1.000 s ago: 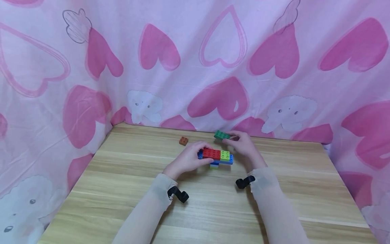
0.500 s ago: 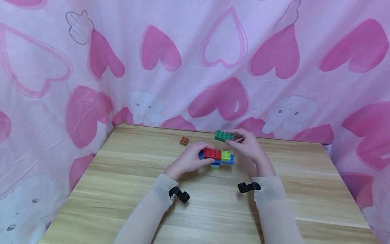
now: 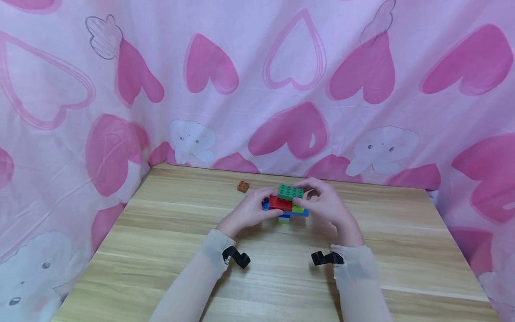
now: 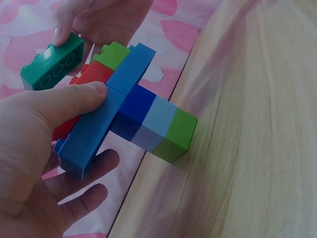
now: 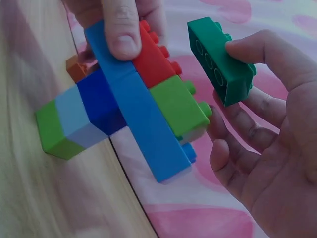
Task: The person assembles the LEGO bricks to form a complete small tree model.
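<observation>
My left hand (image 3: 249, 208) grips a toy brick assembly by its left end, thumb on the near side. Two blue bricks (image 4: 91, 129) form its bar, topped by a red brick (image 5: 154, 58) and a lime brick (image 5: 179, 105). Below the bar runs a column of a dark blue brick (image 4: 132, 113), a light blue brick (image 4: 156, 121) and a light green brick (image 4: 178, 134). My right hand (image 3: 327, 205) pinches a green brick (image 3: 290, 191) between thumb and fingers. That brick hangs just above the red and lime ones, its hollow underside facing them, a gap showing in both wrist views.
A small brown brick (image 3: 243, 186) lies on the wooden table (image 3: 281, 286), behind and left of the assembly. A pink curtain (image 3: 225, 112) with hearts hangs along the table's back and sides. Each wrist wears a black mount (image 3: 236, 257).
My right hand has brought the green brick from the back of the table toward me and slightly left, over the assembly. The left hand and assembly stay nearly still.
</observation>
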### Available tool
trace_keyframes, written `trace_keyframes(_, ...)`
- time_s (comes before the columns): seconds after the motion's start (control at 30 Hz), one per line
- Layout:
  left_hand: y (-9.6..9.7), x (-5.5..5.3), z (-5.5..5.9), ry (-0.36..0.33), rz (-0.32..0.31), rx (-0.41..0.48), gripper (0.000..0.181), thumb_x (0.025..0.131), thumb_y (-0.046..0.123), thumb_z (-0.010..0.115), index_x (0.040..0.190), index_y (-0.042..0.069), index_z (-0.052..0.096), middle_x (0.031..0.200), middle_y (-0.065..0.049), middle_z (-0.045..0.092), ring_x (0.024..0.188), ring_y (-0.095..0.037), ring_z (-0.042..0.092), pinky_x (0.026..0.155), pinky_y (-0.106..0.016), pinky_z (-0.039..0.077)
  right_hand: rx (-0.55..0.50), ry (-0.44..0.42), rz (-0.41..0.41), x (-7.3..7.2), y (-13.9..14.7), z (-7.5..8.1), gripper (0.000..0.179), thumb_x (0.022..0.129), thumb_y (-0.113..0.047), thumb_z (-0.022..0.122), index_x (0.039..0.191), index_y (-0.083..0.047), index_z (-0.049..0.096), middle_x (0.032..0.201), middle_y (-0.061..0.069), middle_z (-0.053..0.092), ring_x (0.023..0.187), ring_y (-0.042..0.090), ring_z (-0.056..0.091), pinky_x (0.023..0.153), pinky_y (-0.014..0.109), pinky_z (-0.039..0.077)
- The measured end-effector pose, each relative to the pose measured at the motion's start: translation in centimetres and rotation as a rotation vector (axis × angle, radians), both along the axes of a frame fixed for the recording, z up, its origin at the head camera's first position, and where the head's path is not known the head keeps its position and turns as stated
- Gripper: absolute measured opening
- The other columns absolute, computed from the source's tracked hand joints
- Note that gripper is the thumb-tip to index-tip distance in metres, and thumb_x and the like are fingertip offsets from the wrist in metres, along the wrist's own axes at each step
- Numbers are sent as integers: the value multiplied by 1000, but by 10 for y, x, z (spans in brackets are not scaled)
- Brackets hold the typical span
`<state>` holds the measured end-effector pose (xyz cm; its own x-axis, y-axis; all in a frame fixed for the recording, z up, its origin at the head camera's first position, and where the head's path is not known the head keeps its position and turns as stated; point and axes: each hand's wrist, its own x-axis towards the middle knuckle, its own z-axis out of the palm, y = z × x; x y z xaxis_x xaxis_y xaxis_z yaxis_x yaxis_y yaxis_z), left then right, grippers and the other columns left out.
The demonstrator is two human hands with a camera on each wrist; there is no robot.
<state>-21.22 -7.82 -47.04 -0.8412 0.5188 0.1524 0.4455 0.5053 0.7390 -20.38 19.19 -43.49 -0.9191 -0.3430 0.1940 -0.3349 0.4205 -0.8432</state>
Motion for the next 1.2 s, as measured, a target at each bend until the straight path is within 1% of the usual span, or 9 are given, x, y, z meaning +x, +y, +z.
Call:
trace_keyframes(0.1,0,0,0,6,-3,0,47,98,37,86,139,19,72,135,3,70,116,-14,64,104,-37,56,2,3,16,0,-2,-1,35,96,-17,86,130,-15,77,127,3,73,109,27,63,97,47,57)
trace_keyframes(0.2,-1,0,0,8,-4,-5,47,97,37,86,139,19,72,134,3,70,114,-14,64,103,-35,56,-18,0,34,2,-2,0,36,96,-15,86,130,-14,77,128,4,73,110,26,63,98,49,56)
trace_keyframes(0.33,-1,1,1,7,-3,-9,47,97,36,87,139,17,72,133,3,70,113,-14,64,100,-34,56,-30,-7,57,3,-1,0,37,95,-13,87,130,-14,77,129,3,73,109,27,62,97,46,57)
trace_keyframes(0.5,0,1,3,17,-5,-14,46,97,35,87,136,16,72,133,1,70,112,-15,64,98,-34,57,-11,-17,75,3,0,-2,39,94,-13,88,131,-15,77,129,1,73,109,27,62,95,42,57)
trace_keyframes(0.67,-1,1,2,20,-6,-8,46,97,35,87,137,16,72,133,0,70,112,-15,64,98,-35,58,-4,-18,83,3,1,-4,39,94,-15,88,131,-16,77,130,0,72,110,27,61,95,46,57)
trace_keyframes(0.8,-2,1,1,19,-8,3,45,97,34,87,135,16,73,130,1,71,110,-15,64,95,-35,57,-6,-14,87,2,0,-6,38,94,-15,88,131,-16,77,133,2,72,111,27,62,96,50,57)
trace_keyframes(1.03,-2,0,0,7,-11,5,38,98,38,86,127,18,73,117,6,71,99,-13,63,85,-31,58,15,-32,98,0,-2,-9,38,94,-16,88,130,-17,77,134,3,70,112,26,62,94,46,56)
trace_keyframes(1.1,-1,-1,0,8,-11,4,37,98,39,86,127,19,73,116,7,70,97,-13,63,85,-31,58,18,-34,101,0,-2,-10,37,94,-16,88,130,-17,77,134,3,70,112,26,62,94,46,56)
trace_keyframes(1.2,0,-1,-1,7,-8,2,38,97,39,86,127,19,73,115,8,70,97,-13,64,84,-30,58,16,-43,105,-1,-2,-11,37,94,-15,88,129,-16,78,132,3,71,112,27,62,94,49,56)
